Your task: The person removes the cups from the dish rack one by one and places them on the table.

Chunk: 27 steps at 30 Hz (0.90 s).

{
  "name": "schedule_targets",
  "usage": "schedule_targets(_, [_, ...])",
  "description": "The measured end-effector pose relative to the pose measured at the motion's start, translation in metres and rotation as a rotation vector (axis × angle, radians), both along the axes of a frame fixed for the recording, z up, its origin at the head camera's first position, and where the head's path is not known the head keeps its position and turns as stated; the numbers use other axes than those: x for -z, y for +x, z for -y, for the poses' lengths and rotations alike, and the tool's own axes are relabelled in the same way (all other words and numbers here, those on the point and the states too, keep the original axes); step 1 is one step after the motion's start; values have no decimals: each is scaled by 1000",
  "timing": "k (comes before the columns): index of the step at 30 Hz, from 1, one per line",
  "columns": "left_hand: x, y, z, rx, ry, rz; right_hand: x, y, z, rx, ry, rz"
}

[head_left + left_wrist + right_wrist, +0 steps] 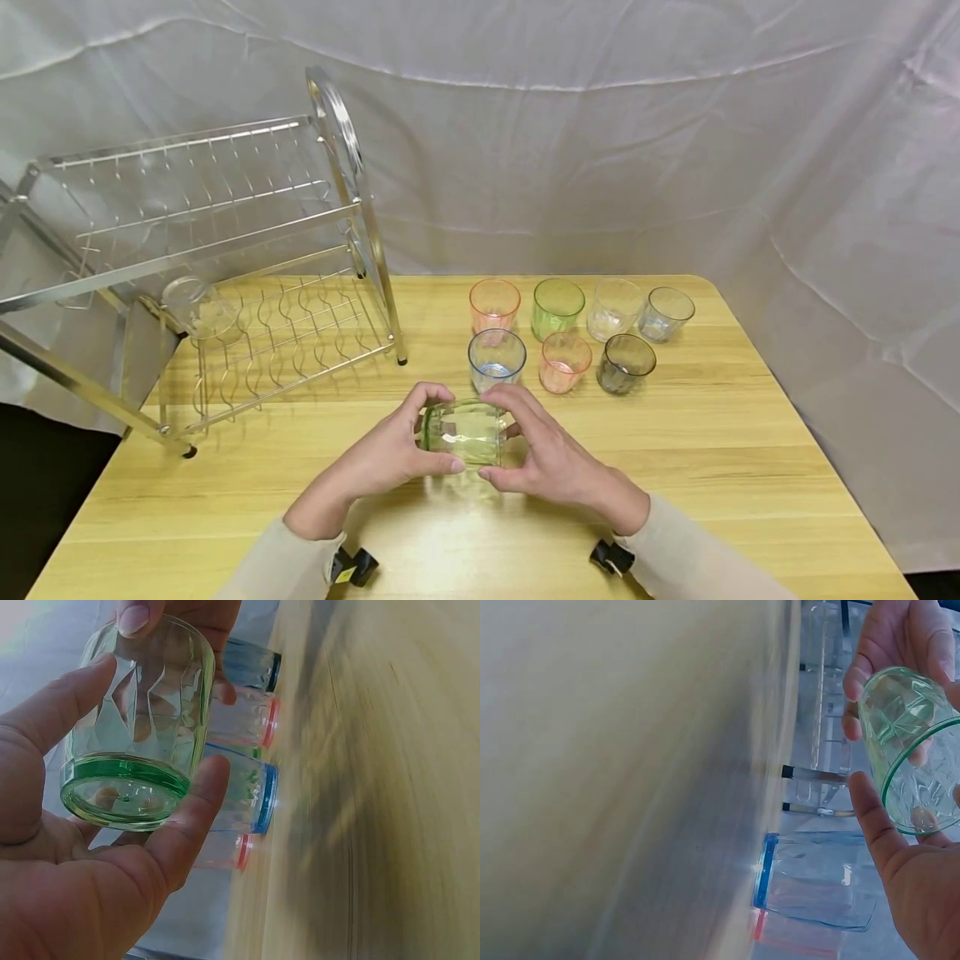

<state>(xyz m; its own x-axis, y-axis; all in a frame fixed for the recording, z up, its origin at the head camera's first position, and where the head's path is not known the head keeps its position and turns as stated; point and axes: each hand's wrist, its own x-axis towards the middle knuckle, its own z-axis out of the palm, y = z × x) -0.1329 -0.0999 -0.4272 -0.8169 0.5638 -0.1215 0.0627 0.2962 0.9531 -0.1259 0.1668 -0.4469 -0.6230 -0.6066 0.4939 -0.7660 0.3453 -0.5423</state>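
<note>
A transparent green glass (465,433) lies sideways between my two hands, raised above the table. My left hand (390,454) grips the end with the thick green base, thumb on the near side and fingers round the far side. At the opposite end, my right hand (551,462) holds the glass near its green-edged mouth, which shows in the right wrist view. Just beyond the hands stands a blue-rimmed glass (497,360), with a small pink glass (565,362) and a dark grey glass (626,364) to its right.
Behind these stand a red-rimmed glass (495,304), another green glass (557,308), a clear glass (615,310) and a blue-grey glass (666,315). At left, a two-tier metal dish rack (377,258) holds a tilted clear glass (198,308) on its lower tier. Grey cloth (570,167) hangs behind the table.
</note>
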Motion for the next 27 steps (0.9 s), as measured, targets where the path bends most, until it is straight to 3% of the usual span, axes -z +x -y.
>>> schedule_targets(7, [-3,0,6,-59,-4,47,-1,-1,-3,27,-4,24])
schedule_targets(11, [-6,-2,17,-128,-10,34,-2,-3,-9,41,-5,17])
schedule_targets(14, [-11,-6,29,-232,-87,-81,-3,-6,-13,54,11,-25])
schedule_targets(21, [-26,-15,59,-475,-365,-393,-9,-6,-28,88,53,18])
schedule_targets(24, [-29,-17,67,-524,-445,-468,-12,-8,-35,92,79,16])
schedule_targets(27, [-29,-19,72,-521,-488,-510,-16,-9,-44,115,123,25])
